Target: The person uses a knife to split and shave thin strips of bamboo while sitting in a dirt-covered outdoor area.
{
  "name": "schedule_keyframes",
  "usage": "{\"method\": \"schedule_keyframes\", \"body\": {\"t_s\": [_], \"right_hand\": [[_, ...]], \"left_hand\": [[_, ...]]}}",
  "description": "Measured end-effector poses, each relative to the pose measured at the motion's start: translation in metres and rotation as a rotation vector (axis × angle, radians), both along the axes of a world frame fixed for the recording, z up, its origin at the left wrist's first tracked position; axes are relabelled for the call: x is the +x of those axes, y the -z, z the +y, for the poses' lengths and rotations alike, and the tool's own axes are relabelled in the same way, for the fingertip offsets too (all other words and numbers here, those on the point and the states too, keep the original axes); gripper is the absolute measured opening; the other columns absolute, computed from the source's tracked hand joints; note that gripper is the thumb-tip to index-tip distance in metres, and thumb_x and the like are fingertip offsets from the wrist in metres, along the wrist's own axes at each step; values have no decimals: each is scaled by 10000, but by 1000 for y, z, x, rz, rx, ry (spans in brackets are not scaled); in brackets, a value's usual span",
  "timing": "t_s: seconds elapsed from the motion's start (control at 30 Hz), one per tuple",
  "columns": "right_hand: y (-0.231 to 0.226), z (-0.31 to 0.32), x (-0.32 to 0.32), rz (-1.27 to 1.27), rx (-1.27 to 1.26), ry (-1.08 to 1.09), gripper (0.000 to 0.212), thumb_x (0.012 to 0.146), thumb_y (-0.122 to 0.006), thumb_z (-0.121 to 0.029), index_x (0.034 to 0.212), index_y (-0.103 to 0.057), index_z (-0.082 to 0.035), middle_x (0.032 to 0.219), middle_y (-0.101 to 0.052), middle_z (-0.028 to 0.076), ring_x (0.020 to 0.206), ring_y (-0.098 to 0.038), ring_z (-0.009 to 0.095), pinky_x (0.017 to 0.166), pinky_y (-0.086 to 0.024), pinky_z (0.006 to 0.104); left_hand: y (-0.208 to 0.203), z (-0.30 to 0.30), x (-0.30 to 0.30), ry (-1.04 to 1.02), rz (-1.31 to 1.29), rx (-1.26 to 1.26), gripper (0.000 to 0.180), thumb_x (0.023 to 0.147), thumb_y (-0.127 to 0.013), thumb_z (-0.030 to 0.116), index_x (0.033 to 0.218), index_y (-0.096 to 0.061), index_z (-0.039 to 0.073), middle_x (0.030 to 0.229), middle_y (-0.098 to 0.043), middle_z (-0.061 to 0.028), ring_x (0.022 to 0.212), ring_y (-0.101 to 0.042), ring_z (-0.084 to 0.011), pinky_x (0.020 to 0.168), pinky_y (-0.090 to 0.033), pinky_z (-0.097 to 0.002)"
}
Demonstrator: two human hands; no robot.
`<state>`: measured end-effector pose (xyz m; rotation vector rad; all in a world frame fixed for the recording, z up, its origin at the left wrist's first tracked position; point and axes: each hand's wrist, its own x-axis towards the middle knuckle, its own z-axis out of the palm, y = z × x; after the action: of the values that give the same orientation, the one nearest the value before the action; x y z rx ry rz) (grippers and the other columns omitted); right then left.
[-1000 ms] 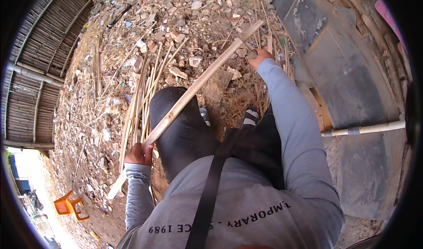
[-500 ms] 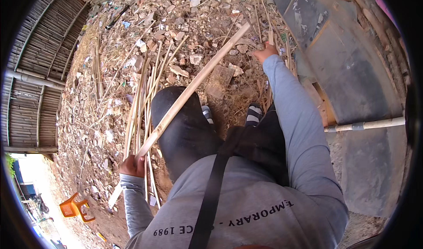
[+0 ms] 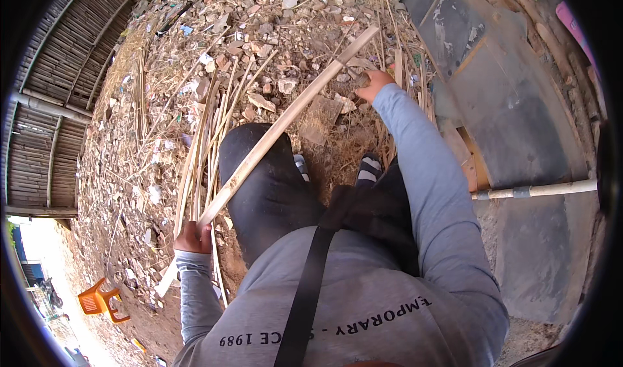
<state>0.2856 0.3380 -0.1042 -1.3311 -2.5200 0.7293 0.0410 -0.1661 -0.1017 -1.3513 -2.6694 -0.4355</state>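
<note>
A long, pale split-bamboo strip (image 3: pixel 289 122) runs slantwise across my left thigh, its far end up and to the right. My left hand (image 3: pixel 193 237) is closed round its near end, thumb on top. Close to the far end, my right hand (image 3: pixel 374 85) is closed on a small hand tool (image 3: pixel 350 71) that looks like a curved-bladed knife. Its dark blade lies across the strip. The handle is mostly hidden in my fingers. Beneath my left hand, several more thin bamboo strips (image 3: pixel 206 130) lie along the ground beside my left leg.
Rubble and dry straw (image 3: pixel 279 36) cover the ground. Grey sheets (image 3: pixel 513 101) and a horizontal pole (image 3: pixel 538 190) stand close on my right. More strips (image 3: pixel 422 85) lie beside them. A bamboo-slat wall (image 3: pixel 45 153) is at the left, an orange plastic chair (image 3: pixel 97 299) at the lower left.
My right hand has moved left toward the strip, and the tool's blade now crosses it near the far end. My left hand keeps its hold. The view has shifted slightly.
</note>
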Motion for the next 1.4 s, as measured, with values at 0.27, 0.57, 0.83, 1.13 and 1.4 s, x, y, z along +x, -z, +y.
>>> {"method": "schedule_keyframes", "body": {"t_s": [0.27,0.57,0.83,1.13,1.4], "right_hand": [[-3,2,6,-124,48,-62,350,721,-648,-214,1048,-645,-92,890,-666,170,846,-634,358,787,-509,412],[-11,-32,-12,-85,91,-139,357,743,-653,-195,1089,-640,-106,948,-674,155,856,-645,334,800,-516,407],[-32,-38,-10,-74,109,-99,267,764,-640,-205,1004,-642,-90,882,-673,148,814,-645,333,779,-514,418],[-16,-6,4,-175,70,48,411,754,-661,-223,1147,-619,-108,982,-668,173,885,-644,337,822,-514,396],[-8,-24,-3,-65,158,-237,275,743,-646,-198,1004,-635,-110,863,-656,174,815,-637,347,772,-513,415]], "left_hand": [[4,-9,-7,-32,57,6,417,835,-626,455,735,-519,65,620,-573,-172,537,-574,-393,484,-448,-480],[12,-22,-13,-59,55,-15,446,830,-627,483,733,-542,57,613,-571,-167,522,-575,-377,483,-449,-464],[-2,-12,-21,-4,63,-18,392,823,-656,424,753,-552,53,627,-582,-167,527,-586,-369,478,-457,-455],[-11,-6,-21,-18,88,-48,406,828,-643,441,751,-546,55,630,-573,-161,541,-579,-361,492,-451,-454],[7,-24,-26,-16,62,-44,379,821,-650,404,732,-537,54,599,-563,-162,508,-568,-366,480,-451,-450]]}}
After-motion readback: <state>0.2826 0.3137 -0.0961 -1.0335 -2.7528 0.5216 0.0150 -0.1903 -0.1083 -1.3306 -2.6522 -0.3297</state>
